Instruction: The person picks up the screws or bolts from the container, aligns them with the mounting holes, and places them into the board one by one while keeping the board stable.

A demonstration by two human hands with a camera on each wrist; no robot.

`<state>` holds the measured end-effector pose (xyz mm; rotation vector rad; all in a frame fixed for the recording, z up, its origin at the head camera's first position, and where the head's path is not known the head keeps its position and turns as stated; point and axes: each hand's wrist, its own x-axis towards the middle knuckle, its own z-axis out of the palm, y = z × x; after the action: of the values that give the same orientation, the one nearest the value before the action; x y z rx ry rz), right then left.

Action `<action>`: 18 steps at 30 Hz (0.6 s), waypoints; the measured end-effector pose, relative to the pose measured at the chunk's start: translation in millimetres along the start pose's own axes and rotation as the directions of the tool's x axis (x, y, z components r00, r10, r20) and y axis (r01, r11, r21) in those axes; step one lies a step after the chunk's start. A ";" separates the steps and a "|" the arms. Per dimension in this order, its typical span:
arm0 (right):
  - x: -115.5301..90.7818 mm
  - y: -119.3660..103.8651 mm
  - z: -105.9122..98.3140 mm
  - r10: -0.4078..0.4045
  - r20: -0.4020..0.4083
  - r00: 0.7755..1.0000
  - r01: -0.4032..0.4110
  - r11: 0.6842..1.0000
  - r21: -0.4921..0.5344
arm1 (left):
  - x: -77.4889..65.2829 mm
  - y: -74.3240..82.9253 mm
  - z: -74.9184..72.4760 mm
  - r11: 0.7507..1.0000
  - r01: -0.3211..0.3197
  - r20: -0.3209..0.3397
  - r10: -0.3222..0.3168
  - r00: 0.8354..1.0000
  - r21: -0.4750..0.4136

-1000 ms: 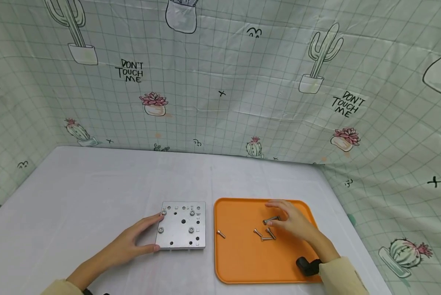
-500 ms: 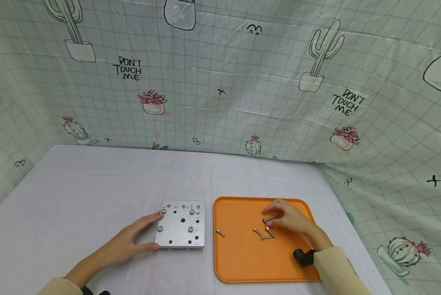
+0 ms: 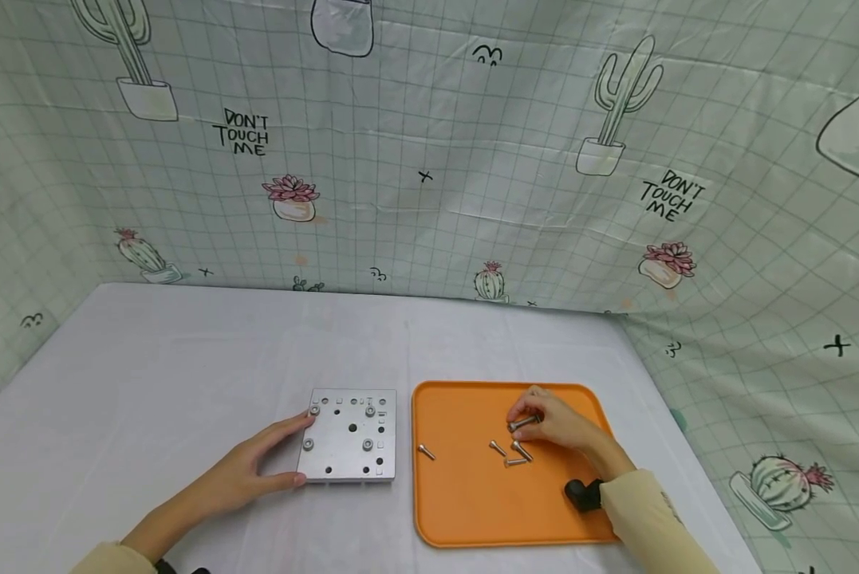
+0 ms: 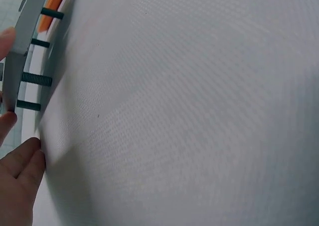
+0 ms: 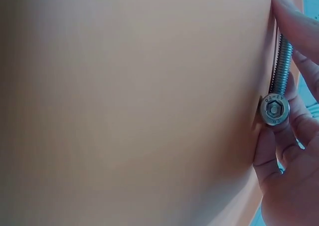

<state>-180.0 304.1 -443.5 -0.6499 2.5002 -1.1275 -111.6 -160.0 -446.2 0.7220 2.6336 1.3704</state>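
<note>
A silver metal plate [image 3: 338,461] with drilled holes and several socket-head bolts in it stands on the table. My left hand [image 3: 251,461] spreads thumb and fingers along its left side, thumb at the near corner, forefinger by the far-left bolt. Threaded shafts [image 4: 37,79] stick out beneath the plate in the left wrist view. On the orange tray [image 3: 465,510], my right hand [image 3: 554,418] pinches a long socket-head bolt [image 3: 524,423] with thumb and forefinger. In the right wrist view that bolt's hex-socket head [image 5: 274,109] faces the camera, its thread partly behind the thumb.
Several more bolts lie on the tray: a small group [image 3: 521,451] just in front of the right hand, and a lone bolt [image 3: 426,452] near the left rim. White cloth [image 3: 206,343] covers the table. A cactus-print curtain [image 3: 372,215] closes off the back and sides.
My right hand has shifted a little left and its thumb and fingers have drawn together at the long bolt. The left hand stays at the plate. The head view has shifted slightly.
</note>
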 end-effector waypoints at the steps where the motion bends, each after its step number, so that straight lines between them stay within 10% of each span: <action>1: 0.5 0.0 0.0 -0.002 -0.001 1.000 0.002 1.000 -0.005 | -0.1 -0.1 -0.4 1.000 0.005 0.000 -0.005 1.000 -0.002; 18: -0.6 -2.2 2.0 -0.001 -0.030 1.000 -0.001 0.998 -0.068 | -0.7 0.7 -1.4 1.000 0.006 -0.008 -0.006 1.000 0.008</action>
<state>-178.0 301.9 -443.0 -0.6555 2.5737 -1.0645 -111.2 -161.0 -444.9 0.7106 2.6468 1.3656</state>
